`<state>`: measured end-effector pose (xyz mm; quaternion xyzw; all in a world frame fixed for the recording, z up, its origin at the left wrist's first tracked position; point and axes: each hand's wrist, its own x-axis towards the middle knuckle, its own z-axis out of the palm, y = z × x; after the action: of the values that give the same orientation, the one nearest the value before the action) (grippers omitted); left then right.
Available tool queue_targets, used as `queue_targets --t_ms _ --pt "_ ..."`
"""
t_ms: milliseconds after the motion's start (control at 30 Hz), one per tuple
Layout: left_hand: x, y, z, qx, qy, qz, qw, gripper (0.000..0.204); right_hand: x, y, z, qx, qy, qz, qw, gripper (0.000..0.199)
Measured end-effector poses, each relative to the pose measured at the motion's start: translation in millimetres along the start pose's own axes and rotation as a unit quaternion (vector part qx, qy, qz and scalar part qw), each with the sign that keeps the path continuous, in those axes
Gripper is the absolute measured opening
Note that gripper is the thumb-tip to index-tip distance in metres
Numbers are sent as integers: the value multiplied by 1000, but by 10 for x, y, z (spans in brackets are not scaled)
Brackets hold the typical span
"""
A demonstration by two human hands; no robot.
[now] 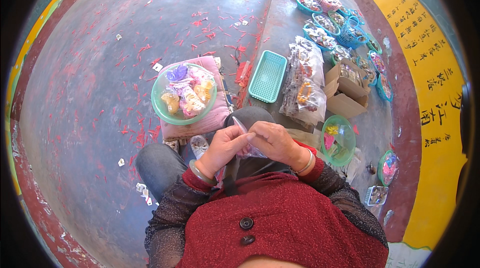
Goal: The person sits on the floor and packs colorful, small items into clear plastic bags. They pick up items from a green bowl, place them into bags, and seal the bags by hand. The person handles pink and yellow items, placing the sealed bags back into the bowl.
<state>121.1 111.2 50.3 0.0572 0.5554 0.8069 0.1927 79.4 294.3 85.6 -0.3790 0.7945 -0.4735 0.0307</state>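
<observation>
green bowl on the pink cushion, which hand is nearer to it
Left. The left hand sits just below the green bowl on the pink cushion; the right hand lies farther right.

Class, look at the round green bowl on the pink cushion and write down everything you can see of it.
The green bowl is round, shallow and see-through, plastic by its look, with a pale green rim. It sits upright on a pink cushion that lies on the grey floor, ahead and to the left of the person's hands. It is filled with small clear packets holding purple, pink, yellow and orange pieces. Neither the left hand nor the right hand touches it. Red scraps litter the floor around it.
</observation>
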Motion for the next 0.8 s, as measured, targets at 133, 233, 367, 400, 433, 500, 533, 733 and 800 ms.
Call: queue_targets --t_ms 133,233,367,400,433,500,533,733,800 --pt "-4 -12 -16 -28 -1 14 1000 20 -1 25 -10 72 -18 46 996 11" --pt "-10 1 -24 -36 -3 17 999 20 -6 23 -5 176 -20 86 980 9" --pt "-14 2 -23 -24 -4 24 999 21 -20 -29 18 293 -10 152 944 10" --pt "-14 2 -18 -26 0 25 999 22 -20 -22 14 220 2 123 968 10" --pt "-18 2 -10 -27 5 27 999 22 -19 -11 6 147 14 94 985 10" --pt "-30 22 -1 -30 8 28 999 22 -12 22 -27 19 61 58 996 9" --pt "-46 48 2 -32 7 29 999 22 -5 46 -59 -36 97 53 993 8" --pt "-65 187 -20 -69 35 6 997 26 8 -13 -293 -107 109 107 982 8" --pt "-63 193 -7 -70 45 2 996 28 49 -299 -362 -106 139 28 984 8"
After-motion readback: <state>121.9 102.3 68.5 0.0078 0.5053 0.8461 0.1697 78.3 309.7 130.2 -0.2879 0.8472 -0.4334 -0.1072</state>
